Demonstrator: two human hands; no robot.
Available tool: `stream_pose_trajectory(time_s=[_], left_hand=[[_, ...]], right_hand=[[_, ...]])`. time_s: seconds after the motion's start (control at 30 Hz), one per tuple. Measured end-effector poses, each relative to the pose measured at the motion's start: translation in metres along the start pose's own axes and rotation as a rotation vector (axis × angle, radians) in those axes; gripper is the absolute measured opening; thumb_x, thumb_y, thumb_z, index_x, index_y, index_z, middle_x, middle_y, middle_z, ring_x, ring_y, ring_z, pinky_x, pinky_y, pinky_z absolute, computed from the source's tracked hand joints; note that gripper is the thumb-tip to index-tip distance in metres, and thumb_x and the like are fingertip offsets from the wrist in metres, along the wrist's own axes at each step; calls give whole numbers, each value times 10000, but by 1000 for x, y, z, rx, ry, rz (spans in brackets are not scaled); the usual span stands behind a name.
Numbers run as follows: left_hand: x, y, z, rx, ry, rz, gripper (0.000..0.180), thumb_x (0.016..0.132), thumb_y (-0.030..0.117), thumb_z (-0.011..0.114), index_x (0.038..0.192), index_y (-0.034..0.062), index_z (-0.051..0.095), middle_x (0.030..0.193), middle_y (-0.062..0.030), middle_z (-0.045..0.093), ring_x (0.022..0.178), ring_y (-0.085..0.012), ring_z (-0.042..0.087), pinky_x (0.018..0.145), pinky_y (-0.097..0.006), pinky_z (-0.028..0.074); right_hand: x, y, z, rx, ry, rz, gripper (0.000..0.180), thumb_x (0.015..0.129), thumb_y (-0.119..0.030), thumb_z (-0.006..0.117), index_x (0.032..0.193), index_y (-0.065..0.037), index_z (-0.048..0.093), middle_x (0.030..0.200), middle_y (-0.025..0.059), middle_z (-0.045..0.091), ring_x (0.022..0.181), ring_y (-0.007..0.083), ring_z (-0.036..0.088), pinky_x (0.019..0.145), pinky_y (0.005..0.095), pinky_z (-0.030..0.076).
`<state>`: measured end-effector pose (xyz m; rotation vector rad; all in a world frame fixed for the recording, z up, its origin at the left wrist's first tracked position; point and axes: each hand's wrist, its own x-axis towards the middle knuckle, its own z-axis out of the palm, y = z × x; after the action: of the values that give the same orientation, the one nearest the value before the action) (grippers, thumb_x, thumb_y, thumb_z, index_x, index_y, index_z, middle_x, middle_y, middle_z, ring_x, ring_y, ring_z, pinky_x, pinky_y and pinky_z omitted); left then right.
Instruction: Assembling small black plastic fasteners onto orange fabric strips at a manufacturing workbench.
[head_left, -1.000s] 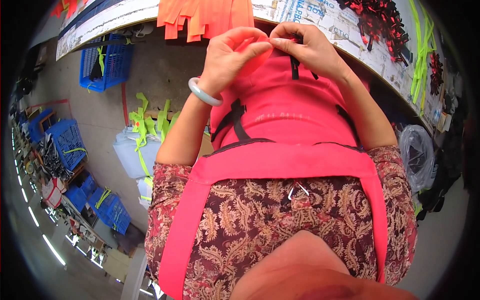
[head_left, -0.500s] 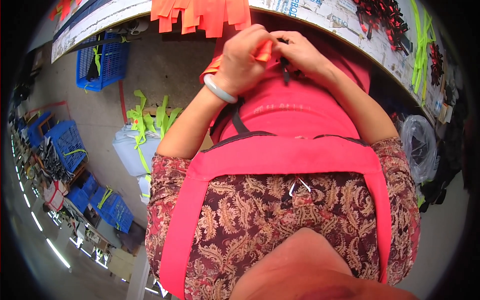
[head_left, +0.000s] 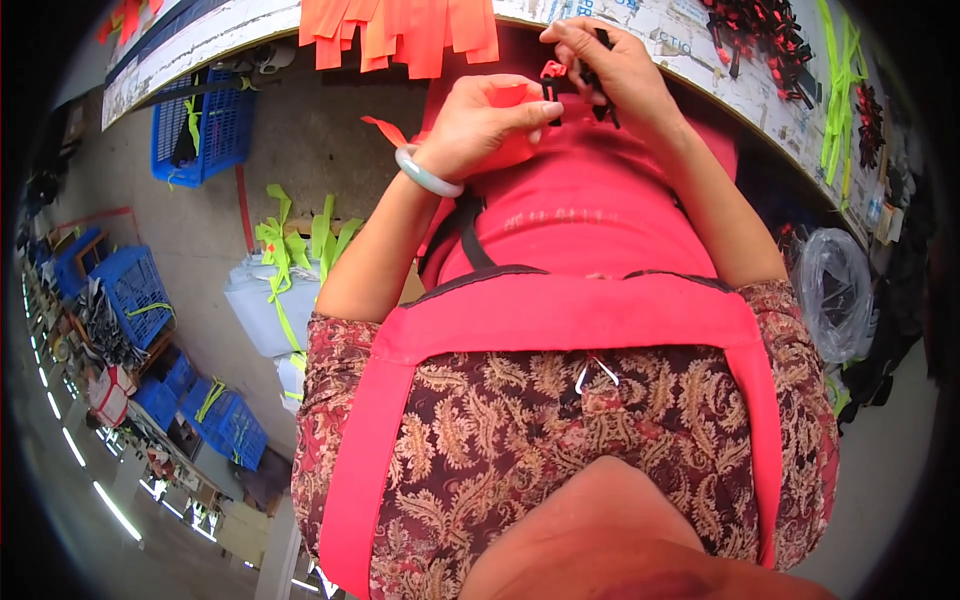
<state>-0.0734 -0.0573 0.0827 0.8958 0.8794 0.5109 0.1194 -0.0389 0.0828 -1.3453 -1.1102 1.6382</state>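
Observation:
My left hand [head_left: 478,125] is closed, with thumb and fingers pinching a small black buckle [head_left: 551,98] that has a red-orange loop [head_left: 552,70] at its top. An orange strip [head_left: 384,130] also runs through this hand, and its tail sticks out by the pale bangle [head_left: 428,172]. Just to the right, my right hand [head_left: 630,80] is curled round several small black pieces [head_left: 598,92], partly hidden by the fingers; their exact kind is unclear. Its thumb and forefinger are slightly apart, close to the loop. Both hands are above the red apron [head_left: 570,185], near the table edge.
Orange strips [head_left: 410,38] hang over the front edge of the worn table [head_left: 200,65]. Black-and-red pieces [head_left: 765,45] and yellow-green strips [head_left: 840,100] lie at its right. Blue crates [head_left: 222,130] stand on the floor at left, near pale bundles [head_left: 262,305]. A clear plastic bag [head_left: 835,300] is at right.
My hands have come apart; the right moved up and right with the black pieces. My left hand turned and lowered slightly, and the small buckle with the red-orange loop now shows.

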Motion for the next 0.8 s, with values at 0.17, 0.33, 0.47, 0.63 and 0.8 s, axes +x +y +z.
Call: stream_pose_trajectory(time_s=[0.17,0.33,0.47,0.63,0.8], left_hand=[[-5,4,-2,9,29,66,110,874,106,670,868,-1,647,671,-10,587,616,-65,536,569,-209,421],[-6,-1,0,42,23,38,111,870,119,677,851,11,656,670,-3,592,613,-56,527,567,-203,418],[-3,-6,2,98,29,0,129,868,133,679,820,13,670,666,1,597,609,-51,522,553,-201,411],[-3,-8,5,68,39,-24,141,875,139,673,821,9,675,672,-1,604,600,-48,518,543,-194,404],[-8,6,-3,33,76,118,194,909,136,622,1028,-4,687,776,-2,649,618,-23,502,553,-169,406]], right_hand=[[-11,-5,-15,59,-161,193,424,926,-413,578,1046,-12,646,705,-26,514,500,18,396,421,186,292],[-18,-2,-3,214,-226,302,383,887,-375,653,1049,-28,648,649,-20,485,454,27,346,397,189,269],[-21,-2,-3,295,-232,311,332,882,-322,669,1054,-39,650,624,-28,473,466,27,368,404,182,271],[-24,-5,-4,270,-258,285,307,904,-317,642,1030,-37,649,623,-39,476,479,21,394,416,163,285],[-25,-20,-5,223,-168,33,270,944,-281,579,1028,-27,618,757,8,633,560,-1,466,427,142,337]])
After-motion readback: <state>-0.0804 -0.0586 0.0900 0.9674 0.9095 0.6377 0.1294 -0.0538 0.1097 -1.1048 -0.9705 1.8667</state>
